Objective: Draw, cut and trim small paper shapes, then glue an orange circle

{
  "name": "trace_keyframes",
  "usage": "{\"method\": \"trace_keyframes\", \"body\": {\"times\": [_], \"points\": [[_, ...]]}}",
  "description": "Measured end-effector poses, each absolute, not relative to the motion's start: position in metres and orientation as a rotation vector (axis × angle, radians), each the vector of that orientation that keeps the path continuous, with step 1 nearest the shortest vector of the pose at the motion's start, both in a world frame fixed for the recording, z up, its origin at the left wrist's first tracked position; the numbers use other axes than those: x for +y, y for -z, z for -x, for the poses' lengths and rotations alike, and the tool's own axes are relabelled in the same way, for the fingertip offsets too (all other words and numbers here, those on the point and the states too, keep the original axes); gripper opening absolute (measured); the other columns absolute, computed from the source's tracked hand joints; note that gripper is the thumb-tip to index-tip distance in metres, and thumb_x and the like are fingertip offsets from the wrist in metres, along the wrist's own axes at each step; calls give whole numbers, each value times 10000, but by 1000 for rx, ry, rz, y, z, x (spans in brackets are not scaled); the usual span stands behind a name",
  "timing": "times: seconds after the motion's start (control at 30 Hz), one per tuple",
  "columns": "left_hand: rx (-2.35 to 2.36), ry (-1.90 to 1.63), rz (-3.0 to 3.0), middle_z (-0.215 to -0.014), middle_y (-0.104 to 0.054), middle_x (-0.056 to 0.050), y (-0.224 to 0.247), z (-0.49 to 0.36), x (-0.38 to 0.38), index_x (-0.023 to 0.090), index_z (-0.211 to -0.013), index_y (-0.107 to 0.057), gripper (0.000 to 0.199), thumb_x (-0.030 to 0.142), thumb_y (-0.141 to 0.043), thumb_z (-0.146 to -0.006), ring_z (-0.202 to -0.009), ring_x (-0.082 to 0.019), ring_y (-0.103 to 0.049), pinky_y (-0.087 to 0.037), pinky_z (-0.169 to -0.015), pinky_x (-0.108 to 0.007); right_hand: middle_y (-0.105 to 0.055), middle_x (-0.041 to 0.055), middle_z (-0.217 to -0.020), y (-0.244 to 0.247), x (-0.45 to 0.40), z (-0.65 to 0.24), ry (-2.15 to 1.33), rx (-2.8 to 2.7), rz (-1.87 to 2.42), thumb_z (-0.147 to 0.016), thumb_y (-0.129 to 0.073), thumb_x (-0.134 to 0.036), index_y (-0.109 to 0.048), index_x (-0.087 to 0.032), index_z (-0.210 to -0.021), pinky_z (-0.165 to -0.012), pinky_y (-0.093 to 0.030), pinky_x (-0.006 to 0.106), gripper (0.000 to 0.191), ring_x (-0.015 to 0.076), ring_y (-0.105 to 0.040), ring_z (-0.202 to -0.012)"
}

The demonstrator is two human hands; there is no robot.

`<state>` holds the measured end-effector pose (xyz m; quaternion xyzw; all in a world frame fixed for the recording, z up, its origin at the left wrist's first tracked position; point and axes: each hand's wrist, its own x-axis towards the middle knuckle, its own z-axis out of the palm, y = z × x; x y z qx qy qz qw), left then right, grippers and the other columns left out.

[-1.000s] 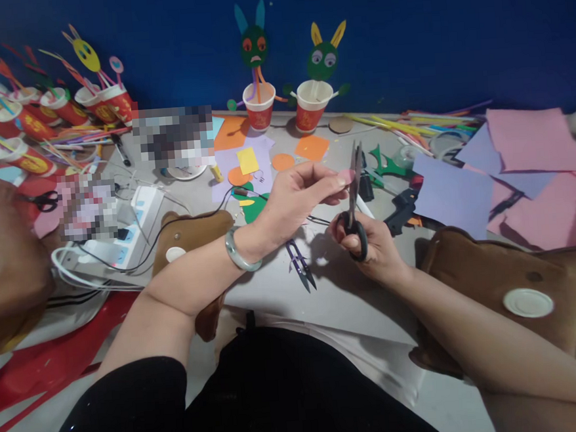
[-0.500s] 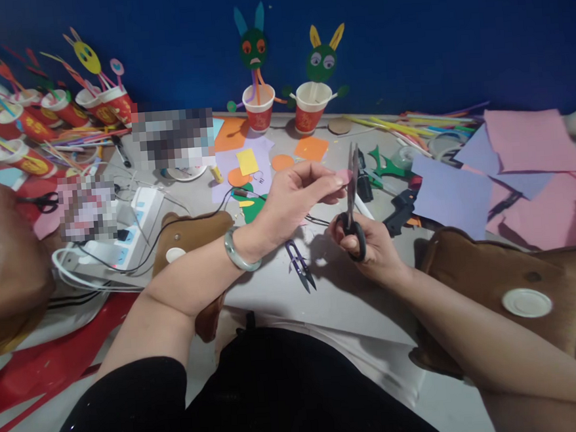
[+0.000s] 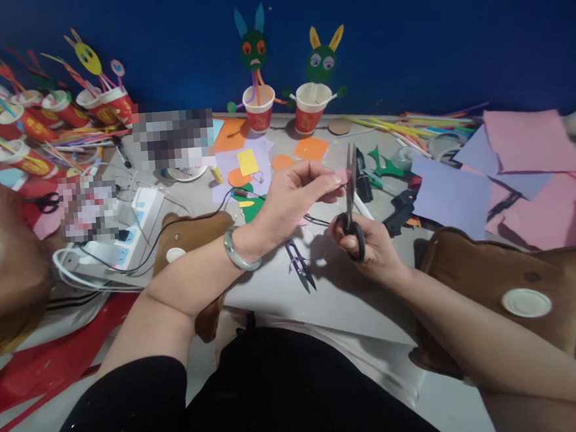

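Note:
Between thumb and fingers, my left hand (image 3: 302, 194) pinches a small piece of pink paper (image 3: 342, 174). My right hand (image 3: 371, 244) grips black-handled scissors (image 3: 351, 201) with the blades pointing up, right at the paper's edge. The blades look nearly closed. Below my hands, dark thread snips (image 3: 300, 266) lie on the table. Green paper (image 3: 254, 208) sits partly behind my left hand, and a black glue gun (image 3: 400, 211) lies to the right of the scissors.
Two red-and-white paper cups (image 3: 259, 109) with green paper faces stand at the back. Lilac sheets (image 3: 454, 194) and pink sheets (image 3: 532, 140) spread on the right. A white power strip (image 3: 138, 226) with cables lies left. A co-worker's arm (image 3: 11, 248) is at far left.
The scissor blades have come closer together at the pink paper. My hands stay in nearly the same place. The co-worker's hand at the far left has shifted a little.

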<state>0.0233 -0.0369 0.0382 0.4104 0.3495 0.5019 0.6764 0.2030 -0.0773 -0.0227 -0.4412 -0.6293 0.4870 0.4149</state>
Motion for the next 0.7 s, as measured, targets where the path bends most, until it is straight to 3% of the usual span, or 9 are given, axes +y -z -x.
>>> {"method": "trace_keyframes", "body": {"times": [0.37, 0.7], "points": [[778, -1146, -918, -716, -718, 29, -41, -23, -37, 202, -706, -665, 375, 430, -963, -708, -700, -88, -682, -568, -733, -235, -549, 5, -669, 25, -77, -204, -1230, -1579, 1102, -699, -752, -910, -543, -230, -670, -632, -390, 339, 712, 183, -490, -659], [735, -1150, -922, -726, -708, 28, -40, -22, -36, 184, -728, -677, 359, 420, -948, -732, -691, -73, -671, -568, -720, -224, -550, 12, -664, 19, -78, -203, -1218, -1614, 1109, -730, -727, -909, -550, -228, -680, -618, -395, 341, 706, 179, -487, -646]]}}
